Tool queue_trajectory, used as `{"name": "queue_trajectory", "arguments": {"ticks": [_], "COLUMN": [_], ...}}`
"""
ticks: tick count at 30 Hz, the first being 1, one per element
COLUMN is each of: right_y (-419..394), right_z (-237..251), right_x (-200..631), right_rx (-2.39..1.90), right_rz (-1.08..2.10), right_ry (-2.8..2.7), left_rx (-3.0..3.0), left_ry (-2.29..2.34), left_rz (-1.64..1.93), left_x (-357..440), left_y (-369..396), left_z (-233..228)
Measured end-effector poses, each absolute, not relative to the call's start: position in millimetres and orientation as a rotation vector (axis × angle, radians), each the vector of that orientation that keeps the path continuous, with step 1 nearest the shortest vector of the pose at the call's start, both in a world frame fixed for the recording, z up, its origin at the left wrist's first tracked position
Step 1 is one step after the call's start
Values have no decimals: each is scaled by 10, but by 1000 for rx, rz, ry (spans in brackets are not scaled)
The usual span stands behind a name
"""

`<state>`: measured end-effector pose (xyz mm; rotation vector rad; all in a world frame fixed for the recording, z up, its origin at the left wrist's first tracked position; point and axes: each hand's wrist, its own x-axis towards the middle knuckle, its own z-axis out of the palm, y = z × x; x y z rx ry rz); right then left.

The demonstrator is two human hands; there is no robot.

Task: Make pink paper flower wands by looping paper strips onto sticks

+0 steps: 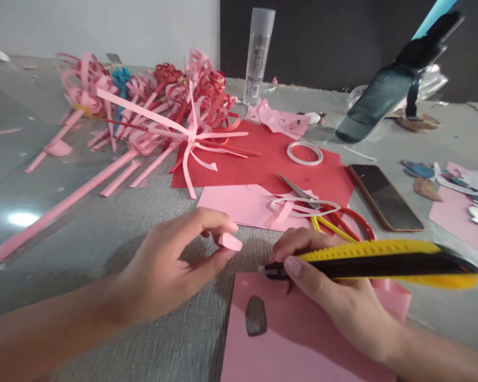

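My left hand (183, 262) pinches a small cut piece of pink paper (231, 242) between thumb and fingers, held up off the table. On the right, a yellow and black utility knife (374, 262) lies in my right hand (330, 292), its tip toward the left and its blade barely showing. Below the knife is a pink sheet of paper (295, 339), with a petal-shaped hole (256, 316) cut through it that shows the grey surface. The sheet's right edge curls up beside my right wrist.
Behind my hands lie scissors (342, 215), red paper (247, 159), a tape roll (305, 153) and a phone (386, 196). Curled paper flowers (163, 101) on stems spread over the back left. A clear glue tube (258, 55) stands behind; a dark bottle (376, 103) appears tilted at right.
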<state>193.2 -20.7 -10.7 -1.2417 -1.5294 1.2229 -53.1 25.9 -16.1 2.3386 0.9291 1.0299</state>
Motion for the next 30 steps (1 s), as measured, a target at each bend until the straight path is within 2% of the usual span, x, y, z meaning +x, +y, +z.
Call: {"name": "queue_trajectory", "arguments": {"ticks": [4, 12, 21, 30], "right_y": [-239, -259, -293, -342], "right_z": [-104, -87, -66, -112], "right_x": [1890, 1857, 1848, 1884], "right_rx": [-1202, -1219, -1048, -971], "right_rz": [1324, 1240, 1452, 1308], "right_ry": [-1487, -1667, -1669, -1731], "left_rx": [2394, 2533, 2797, 3045], "left_ry": [799, 977, 899, 765], "left_rz": [885, 737, 704, 678], "left_x": [-499, -487, -462, -473], "left_y": [286, 300, 253, 199], "left_z": [-153, -208, -194, -219]}}
